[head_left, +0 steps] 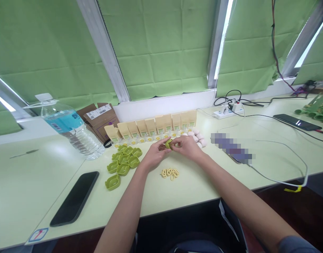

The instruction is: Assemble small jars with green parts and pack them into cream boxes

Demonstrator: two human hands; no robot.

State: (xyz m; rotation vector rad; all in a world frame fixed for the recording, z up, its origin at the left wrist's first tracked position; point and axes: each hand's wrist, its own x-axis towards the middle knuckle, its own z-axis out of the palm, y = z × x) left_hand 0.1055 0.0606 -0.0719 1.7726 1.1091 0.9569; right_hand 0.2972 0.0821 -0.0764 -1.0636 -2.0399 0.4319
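My left hand (155, 154) and my right hand (187, 146) meet over the middle of the pale green table (193, 186). Between their pinched fingertips is a small green plastic piece (168, 143); both hands are closed on it. Just in front of my hands lies a small heap of yellowish rings (170, 173). To the left sits a cluster of several green cup-shaped shells (123, 163). Behind my hands runs a row of small tan boxes (153, 127), with small clear-and-yellow parts (148, 139) along its foot and several pale pink pieces (199, 137) at its right end.
A large water bottle (71, 128) lies at the left beside a brown cardboard box (100, 117). A black phone (75, 198) rests near the front left edge. A power strip (227, 109), cables (282, 151), another phone (297, 122) and green tubes (318, 112) occupy the right.
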